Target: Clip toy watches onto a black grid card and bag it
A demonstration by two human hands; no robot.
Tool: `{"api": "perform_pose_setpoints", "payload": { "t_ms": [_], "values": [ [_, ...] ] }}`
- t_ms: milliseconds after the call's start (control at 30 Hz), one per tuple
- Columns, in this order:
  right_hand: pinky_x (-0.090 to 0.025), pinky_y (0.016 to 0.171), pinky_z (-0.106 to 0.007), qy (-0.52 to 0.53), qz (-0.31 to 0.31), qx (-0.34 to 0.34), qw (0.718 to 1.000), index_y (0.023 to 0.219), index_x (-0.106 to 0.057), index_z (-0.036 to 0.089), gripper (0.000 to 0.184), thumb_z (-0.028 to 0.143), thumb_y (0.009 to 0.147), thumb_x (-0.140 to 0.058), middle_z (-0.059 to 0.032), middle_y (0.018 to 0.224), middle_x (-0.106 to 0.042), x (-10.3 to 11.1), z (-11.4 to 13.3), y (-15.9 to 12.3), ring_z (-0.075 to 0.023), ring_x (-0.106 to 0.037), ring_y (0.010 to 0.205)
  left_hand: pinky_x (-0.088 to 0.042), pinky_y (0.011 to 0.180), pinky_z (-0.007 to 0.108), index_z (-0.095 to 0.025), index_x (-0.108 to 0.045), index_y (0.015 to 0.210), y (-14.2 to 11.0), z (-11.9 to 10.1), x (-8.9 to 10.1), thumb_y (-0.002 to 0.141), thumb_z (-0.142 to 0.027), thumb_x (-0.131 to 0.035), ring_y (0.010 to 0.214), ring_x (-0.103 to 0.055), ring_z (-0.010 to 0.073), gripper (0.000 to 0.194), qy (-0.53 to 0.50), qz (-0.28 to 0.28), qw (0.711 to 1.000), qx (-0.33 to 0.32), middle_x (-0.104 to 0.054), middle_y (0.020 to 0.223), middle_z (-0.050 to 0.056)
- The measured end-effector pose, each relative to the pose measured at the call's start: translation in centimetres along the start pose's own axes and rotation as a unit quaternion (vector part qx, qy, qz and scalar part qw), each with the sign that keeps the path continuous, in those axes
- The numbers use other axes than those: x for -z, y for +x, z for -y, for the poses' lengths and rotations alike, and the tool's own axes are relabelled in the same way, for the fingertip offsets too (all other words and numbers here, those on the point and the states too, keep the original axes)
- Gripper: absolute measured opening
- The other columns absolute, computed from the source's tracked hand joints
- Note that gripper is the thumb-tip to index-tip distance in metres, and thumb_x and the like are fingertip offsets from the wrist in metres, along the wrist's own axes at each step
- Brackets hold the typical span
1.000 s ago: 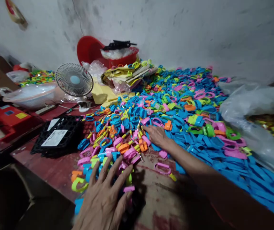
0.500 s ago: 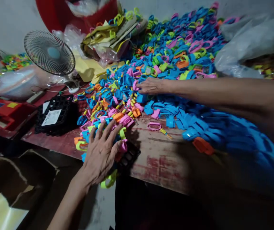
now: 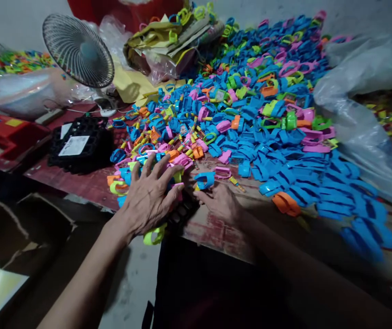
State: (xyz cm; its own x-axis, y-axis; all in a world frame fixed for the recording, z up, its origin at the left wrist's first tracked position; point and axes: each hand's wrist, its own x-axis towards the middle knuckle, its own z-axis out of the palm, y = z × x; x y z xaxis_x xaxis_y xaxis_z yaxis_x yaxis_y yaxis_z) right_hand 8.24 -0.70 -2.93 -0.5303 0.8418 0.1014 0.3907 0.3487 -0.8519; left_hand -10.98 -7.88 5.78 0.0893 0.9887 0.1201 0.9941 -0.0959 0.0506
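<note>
glossy plastic clips, worn wood table — scuffed

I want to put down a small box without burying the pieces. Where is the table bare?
Bare red tabletop shows along the near edge, right of the right hand, below the blue pieces. A strip lies between the black tray and the left hand. Elsewhere is crowded.

Heap of small plastic loop clips mostly blue, mixed with pink, lime green, orange, some yellow; one blue curved clip and one lime green clip at the near edge. Worn wooden counter dark red with pale scuffs. Round wire-grille desk fan grey with light blue hub, slotted plastic tray black with white label, flat box red.
</note>
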Motion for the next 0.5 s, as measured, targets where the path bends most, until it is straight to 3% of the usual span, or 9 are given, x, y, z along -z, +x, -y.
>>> {"api": "perform_pose_setpoints", "payload": {
  "t_ms": [133,300,500],
  "values": [
    [-0.048,0.067,-0.026,-0.013,-0.019,-0.006,1.0,0.08,-0.068,0.02,0.019,0.029,0.089,-0.055,-0.002,0.076,-0.072,-2.2,-0.9,-0.5,-0.0167,-0.065,0.069,-0.022,0.115,0.064,-0.034,-0.046,0.142,-0.1,-0.1,0.0,0.1,-0.054,-0.03,0.149,-0.02,0.0364,0.049,-0.01,-0.004,1.0,0.002,-0.035,0.158,0.003],
    [-0.048,0.067,-0.026,-0.105,-0.032,0.06,0.992,0.083,-0.068,0.019,0.014,0.018,0.087,-0.055,-0.0048,0.077,-0.072,-2.7,-0.6,0.1,-0.0173,-0.065,0.067,-0.02,0.117,0.063,-0.033,-0.043,0.145,-0.4,0.0,-0.1,0.1,-0.051,-0.034,0.148,-0.022,0.0351,0.049,-0.016,-0.009,1.0,0.0,-0.036,0.158,0.004],
    [-0.053,0.072,-0.029,-0.104,-0.034,0.161,0.981,0.089,-0.067,0.021,0.019,0.019,0.09,-0.048,-0.0061,0.084,-0.072,-3.4,-1.1,0.4,-0.0198,-0.067,0.075,-0.021,0.116,0.064,-0.031,-0.049,0.139,-0.3,0.3,0.0,0.098,-0.053,-0.037,0.148,-0.023,0.0353,0.048,-0.022,-0.014,1.0,-0.007,-0.041,0.155,0.005]
  ]
}}
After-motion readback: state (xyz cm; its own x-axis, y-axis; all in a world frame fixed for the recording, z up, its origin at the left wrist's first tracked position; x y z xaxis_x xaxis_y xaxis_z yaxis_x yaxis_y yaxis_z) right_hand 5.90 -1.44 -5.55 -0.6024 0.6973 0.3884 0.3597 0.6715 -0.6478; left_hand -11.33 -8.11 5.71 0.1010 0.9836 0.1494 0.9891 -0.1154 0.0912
